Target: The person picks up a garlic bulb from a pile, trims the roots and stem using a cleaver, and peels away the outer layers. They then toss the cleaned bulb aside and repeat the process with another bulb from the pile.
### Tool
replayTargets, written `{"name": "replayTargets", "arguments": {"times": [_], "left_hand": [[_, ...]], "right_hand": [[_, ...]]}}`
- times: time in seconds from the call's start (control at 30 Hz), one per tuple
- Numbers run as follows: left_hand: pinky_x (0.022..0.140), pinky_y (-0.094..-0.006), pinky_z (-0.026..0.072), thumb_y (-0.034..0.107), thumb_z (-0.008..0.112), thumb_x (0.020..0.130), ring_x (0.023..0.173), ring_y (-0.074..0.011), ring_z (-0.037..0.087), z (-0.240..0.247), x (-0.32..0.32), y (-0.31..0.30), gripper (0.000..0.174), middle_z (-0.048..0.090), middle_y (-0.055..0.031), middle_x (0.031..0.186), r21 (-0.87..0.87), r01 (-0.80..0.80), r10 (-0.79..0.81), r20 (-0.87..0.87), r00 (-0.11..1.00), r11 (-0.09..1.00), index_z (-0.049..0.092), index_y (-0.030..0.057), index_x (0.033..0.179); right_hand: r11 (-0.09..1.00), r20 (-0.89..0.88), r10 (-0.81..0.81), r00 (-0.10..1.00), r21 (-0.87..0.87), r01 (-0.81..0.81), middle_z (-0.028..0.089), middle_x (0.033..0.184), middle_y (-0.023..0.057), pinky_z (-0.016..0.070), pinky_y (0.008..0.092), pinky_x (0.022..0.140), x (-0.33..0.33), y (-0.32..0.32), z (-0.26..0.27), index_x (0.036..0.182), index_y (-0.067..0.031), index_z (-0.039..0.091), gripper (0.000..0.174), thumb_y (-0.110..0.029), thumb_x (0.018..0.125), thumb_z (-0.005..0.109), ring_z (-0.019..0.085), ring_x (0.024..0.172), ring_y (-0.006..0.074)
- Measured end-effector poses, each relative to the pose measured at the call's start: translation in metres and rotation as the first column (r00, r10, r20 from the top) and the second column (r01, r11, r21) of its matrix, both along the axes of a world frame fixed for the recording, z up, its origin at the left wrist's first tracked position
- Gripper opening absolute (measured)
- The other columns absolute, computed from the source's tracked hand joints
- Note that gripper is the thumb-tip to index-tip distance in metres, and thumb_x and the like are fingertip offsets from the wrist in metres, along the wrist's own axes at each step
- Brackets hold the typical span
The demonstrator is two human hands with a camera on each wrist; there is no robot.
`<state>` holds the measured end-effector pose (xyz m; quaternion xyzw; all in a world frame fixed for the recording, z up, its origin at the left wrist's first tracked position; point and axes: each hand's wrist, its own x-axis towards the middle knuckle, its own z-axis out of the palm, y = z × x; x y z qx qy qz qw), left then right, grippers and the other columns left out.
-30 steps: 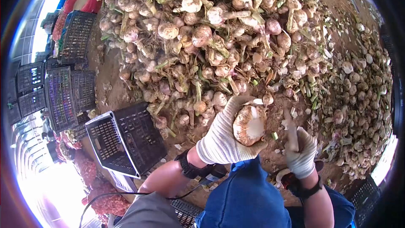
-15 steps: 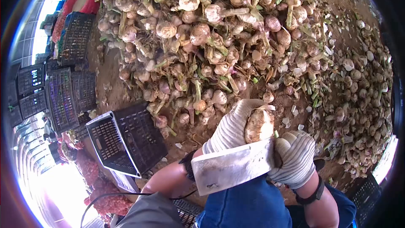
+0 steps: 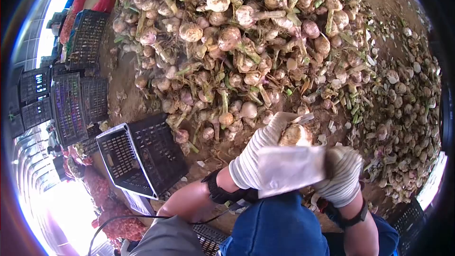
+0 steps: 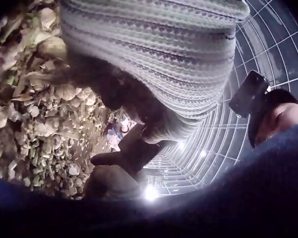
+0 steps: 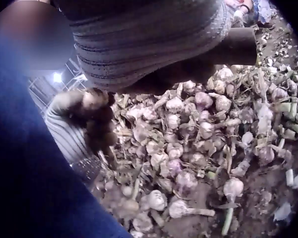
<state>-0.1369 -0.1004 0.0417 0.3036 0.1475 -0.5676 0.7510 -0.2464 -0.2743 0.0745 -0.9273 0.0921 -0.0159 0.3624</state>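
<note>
In the head view my gloved left hand (image 3: 253, 156) grips a garlic bulb (image 3: 294, 135), its fingers curled around the far side. My gloved right hand (image 3: 343, 175) holds a cleaver (image 3: 289, 170) by its handle. The broad pale blade lies across the front of the bulb and hides its lower part along with some of the left hand. The ribbed left glove (image 4: 159, 54) fills the top of the left wrist view, where the bulb is in dark shadow. In the right wrist view, the handle end (image 5: 241, 47) sticks out past the right glove (image 5: 149, 49).
A large heap of garlic with stems (image 3: 227, 47) lies ahead. Trimmed bulbs (image 3: 403, 114) are piled at the right. A black crate (image 3: 156, 156) lies tipped beside my left arm, with stacked crates (image 3: 66, 104) and red mesh sacks (image 3: 118, 223) farther left.
The right hand has swung the cleaver from beside the bulb to across its front. Since half a second ago the blade has shifted rightward and up, and covers more of the bulb.
</note>
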Motion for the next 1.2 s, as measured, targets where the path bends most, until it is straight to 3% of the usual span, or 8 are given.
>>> {"name": "replayTargets", "arguments": {"times": [0.03,0.2,0.77,0.87,0.93,0.97,1.03,1.2], "left_hand": [[0.083,-0.0291,0.0518,0.0,0.061,0.087,0.1,-0.0154,0.057,-0.002,-0.002,-0.003,0.052,0.054,-0.0092,0.115,-0.036,-0.096,0.075,-0.383,0.921,0.995,0.04,0.0073,0.134],[0.076,-0.0244,0.0508,-0.005,0.063,0.084,0.088,-0.0093,0.057,0.018,-0.004,-0.014,0.056,0.057,-0.0035,0.104,0.088,-0.019,0.015,0.047,0.999,0.996,0.04,0.0071,0.133],[0.093,-0.0446,0.0486,0.047,0.057,0.089,0.098,-0.0313,0.062,0.012,0.002,-0.018,0.054,0.063,-0.021,0.108,-0.305,-0.356,-0.088,-0.853,0.514,0.883,0.058,-0.0022,0.112],[0.099,-0.0407,0.0431,0.032,0.068,0.078,0.111,-0.0279,0.055,0.016,-0.002,-0.01,0.066,0.054,-0.0178,0.122,-0.2,0.029,-0.031,-0.006,1.0,0.979,0.038,-0.0008,0.127],[0.103,-0.0365,0.0381,0.016,0.079,0.068,0.121,-0.0239,0.049,0.02,-0.004,-0.003,0.096,0.047,-0.0144,0.133,0.225,0.127,-0.258,0.821,0.51,0.966,0.019,0.0008,0.141],[0.105,-0.0366,0.0352,0.015,0.078,0.068,0.122,-0.0227,0.047,0.019,-0.006,-0.002,0.096,0.047,-0.0137,0.132,0.214,0.122,-0.246,0.828,0.503,0.969,0.018,0.0012,0.141],[0.111,-0.0366,0.0264,0.014,0.076,0.07,0.124,-0.0199,0.044,0.02,-0.008,-0.001,0.095,0.048,-0.0119,0.132,0.178,0.139,-0.225,0.757,0.613,0.974,0.015,0.0024,0.141],[0.104,-0.0357,0.034,0.017,0.082,0.067,0.118,-0.0205,0.048,0.013,-0.007,-0.009,0.087,0.05,-0.0129,0.129,0.213,0.123,-0.244,0.787,0.566,0.969,0.03,0.0037,0.135]], "right_hand": [[0.997,0.009,0.021,1.0,-0.078,-0.02,0.046,0.055,0.0105,0.0387,0.0411,0.045,-0.005,0.007,0.003,0.061,-0.0088,0.052,0.019,-0.018,0.06,0.068,0.048,0.047,0.0312],[0.976,-0.028,0.218,0.976,-0.017,-0.218,0.046,0.055,0.0105,0.0379,0.044,0.046,0.011,0.009,0.027,0.058,-0.009,0.049,0.018,-0.016,0.059,0.066,0.049,0.048,0.032],[0.987,0.094,0.058,0.994,-0.155,-0.043,0.048,0.058,0.0127,0.0367,0.0437,0.046,0.004,0.0,-0.009,0.064,-0.0082,0.052,0.015,-0.011,0.063,0.067,0.049,0.051,0.0342],[0.984,0.088,0.06,0.994,-0.175,-0.044,0.051,0.062,0.0121,0.0381,0.0435,0.049,-0.005,-0.013,-0.021,0.071,-0.0075,0.054,0.018,-0.014,0.062,0.068,0.051,0.055,0.0345],[0.988,0.006,-0.045,0.999,-0.151,0.045,0.057,0.069,0.0118,0.0457,0.0387,0.059,-0.033,-0.042,-0.063,0.081,-0.0037,0.058,0.021,-0.017,0.07,0.069,0.057,0.063,0.0276],[0.826,-0.167,-0.425,0.89,0.331,0.457,0.064,0.081,0.0112,0.048,0.0305,0.067,-0.049,-0.051,-0.094,0.089,0.0007,0.06,0.018,-0.01,0.075,0.066,0.059,0.074,0.0157],[0.576,-0.31,-0.741,0.596,0.163,0.801,0.067,0.089,0.0091,0.0471,0.0242,0.07,-0.091,-0.098,-0.153,0.097,0.0059,0.06,0.019,-0.002,0.079,0.059,0.055,0.077,0.0104],[0.735,-0.114,-0.601,0.791,0.311,0.603,0.066,0.081,0.0043,0.0479,0.0261,0.062,-0.066,-0.051,-0.102,0.093,0.0031,0.062,0.017,0.002,0.076,0.058,0.058,0.07,0.01]]}}
